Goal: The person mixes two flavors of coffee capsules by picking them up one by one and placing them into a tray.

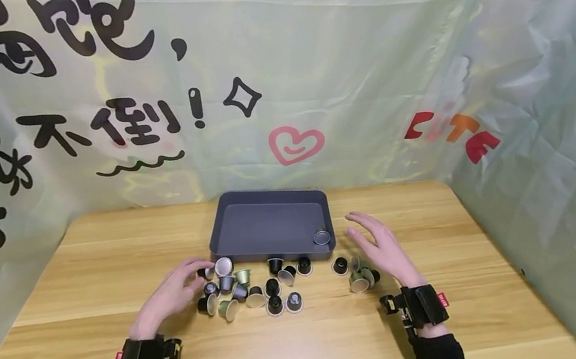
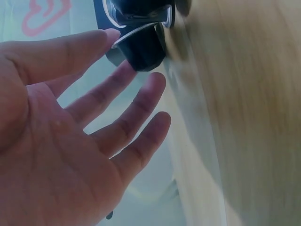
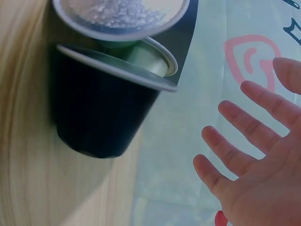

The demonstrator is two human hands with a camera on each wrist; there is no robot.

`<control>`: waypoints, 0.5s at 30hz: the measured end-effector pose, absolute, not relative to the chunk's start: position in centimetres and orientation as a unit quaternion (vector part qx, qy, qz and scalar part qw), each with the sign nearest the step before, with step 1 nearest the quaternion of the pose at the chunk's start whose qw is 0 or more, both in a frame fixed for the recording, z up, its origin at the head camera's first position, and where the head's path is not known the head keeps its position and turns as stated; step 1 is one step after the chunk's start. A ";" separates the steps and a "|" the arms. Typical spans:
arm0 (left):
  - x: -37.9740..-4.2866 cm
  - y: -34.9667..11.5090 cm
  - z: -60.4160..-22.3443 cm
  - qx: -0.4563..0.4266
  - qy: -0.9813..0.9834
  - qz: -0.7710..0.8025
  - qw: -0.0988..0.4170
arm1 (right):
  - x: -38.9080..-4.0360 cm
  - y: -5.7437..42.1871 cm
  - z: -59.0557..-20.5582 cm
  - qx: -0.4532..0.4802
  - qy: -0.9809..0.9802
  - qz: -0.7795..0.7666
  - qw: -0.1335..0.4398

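My left hand (image 1: 172, 291) reaches over the left end of a cluster of coffee capsules, its fingers loosely bent. Its fingertips lie by a black coffee capsule (image 2: 143, 47) on its side; whether they touch it is unclear, and the index finger is mostly hidden behind the thumb. My right hand (image 1: 382, 246) hovers with spread fingers over the right side, nothing in its grasp. Beneath it sit a green capsule (image 1: 359, 282), a dark capsule (image 3: 103, 108) and several neighbours. A dark grey tray (image 1: 267, 224) stands behind, with one capsule (image 1: 322, 237) in its front right corner.
Between the hands, several black, green and purple-blue capsules (image 1: 272, 287) stand or lie along the tray's front edge. Bare wooden tabletop (image 1: 295, 356) lies toward the person. A printed cloth (image 1: 360, 65) hangs behind the table and along its right side.
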State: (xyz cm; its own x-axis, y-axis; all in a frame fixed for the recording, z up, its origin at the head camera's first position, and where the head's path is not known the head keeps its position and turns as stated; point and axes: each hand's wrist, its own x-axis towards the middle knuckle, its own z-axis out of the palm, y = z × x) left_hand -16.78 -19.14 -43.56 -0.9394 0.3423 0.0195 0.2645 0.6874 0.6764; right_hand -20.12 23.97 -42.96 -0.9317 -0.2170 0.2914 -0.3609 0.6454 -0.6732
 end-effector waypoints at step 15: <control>-16.9 -19.8 -43.5 0.136 0.926 0.345 0.070 | -19.9 24.1 -42.8 0.153 -0.898 0.406 0.072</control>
